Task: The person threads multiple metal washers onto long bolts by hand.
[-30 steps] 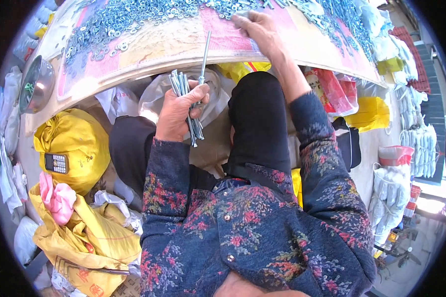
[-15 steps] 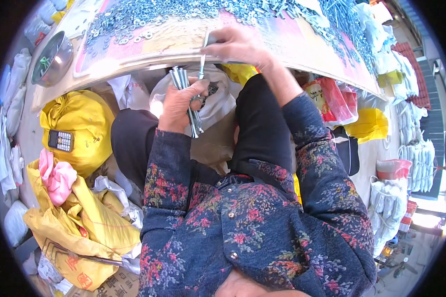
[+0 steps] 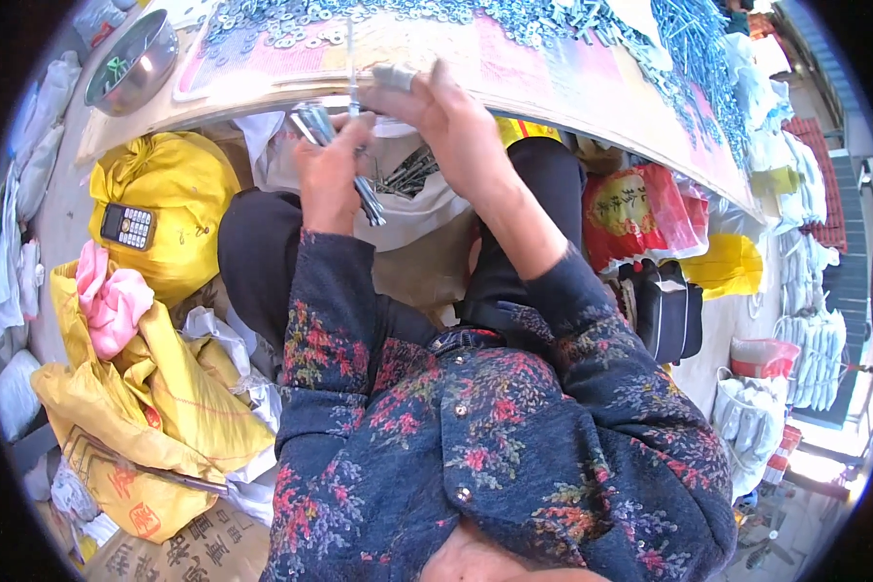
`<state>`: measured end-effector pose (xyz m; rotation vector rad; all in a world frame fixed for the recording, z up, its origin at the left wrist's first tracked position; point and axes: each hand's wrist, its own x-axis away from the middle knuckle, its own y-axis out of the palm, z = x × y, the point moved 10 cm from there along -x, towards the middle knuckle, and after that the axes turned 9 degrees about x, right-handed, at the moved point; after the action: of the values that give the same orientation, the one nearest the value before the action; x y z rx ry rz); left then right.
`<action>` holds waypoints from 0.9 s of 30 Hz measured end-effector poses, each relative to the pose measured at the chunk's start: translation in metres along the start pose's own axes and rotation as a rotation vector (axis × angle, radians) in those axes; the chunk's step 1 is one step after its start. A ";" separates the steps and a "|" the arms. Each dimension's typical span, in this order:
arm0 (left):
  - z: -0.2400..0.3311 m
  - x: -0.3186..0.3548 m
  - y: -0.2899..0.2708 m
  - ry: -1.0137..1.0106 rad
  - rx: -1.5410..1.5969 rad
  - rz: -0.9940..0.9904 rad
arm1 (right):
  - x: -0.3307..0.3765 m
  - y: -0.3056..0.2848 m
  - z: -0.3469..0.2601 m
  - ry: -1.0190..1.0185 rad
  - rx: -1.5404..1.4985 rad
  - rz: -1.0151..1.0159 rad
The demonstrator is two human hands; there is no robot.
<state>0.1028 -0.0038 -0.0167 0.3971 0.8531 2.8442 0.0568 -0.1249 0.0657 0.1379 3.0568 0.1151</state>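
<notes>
My left hand (image 3: 332, 170) is closed round a bundle of long silvery bolts (image 3: 312, 124), their ends sticking out above and below the fist. A single long bolt (image 3: 353, 60) stands upright at its thumb, blurred against the tabletop. Just to the right, my right hand (image 3: 461, 136) is raised near the table edge, fingers apart and slightly smeared; I see nothing held in it. A grey wrap (image 3: 394, 78) covers one of its fingers. Below and between the hands, an open white sack (image 3: 436, 199) holds more dark metal bolts (image 3: 405, 175).
Loose washers (image 3: 310, 27) and heaped bolts (image 3: 694, 58) lie on the table (image 3: 543, 82). A metal bowl (image 3: 150, 82) stands at its left end. A yellow sack (image 3: 179, 262) with a keypad phone (image 3: 128, 226) sits at left; a red bag (image 3: 630, 218) is at right.
My right hand has come away from the upright bolt and moved down and right, its fingers spreading. My left hand has shifted a little left and up with the bundle.
</notes>
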 end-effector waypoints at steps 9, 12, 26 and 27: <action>0.005 0.023 0.032 0.126 -0.119 -0.184 | 0.012 0.006 -0.013 0.012 -0.082 0.079; 0.024 0.015 0.002 0.197 -0.057 0.049 | 0.010 0.017 -0.008 0.051 0.040 -0.064; 0.004 0.016 0.021 -0.153 0.279 -0.269 | 0.013 0.000 -0.019 -0.057 0.194 0.030; -0.010 0.024 0.029 -0.246 0.252 -0.348 | 0.010 -0.005 -0.012 0.000 0.271 0.062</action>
<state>0.0756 -0.0283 -0.0032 0.5541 1.1076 2.3226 0.0450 -0.1300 0.0764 0.2481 3.0531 -0.2960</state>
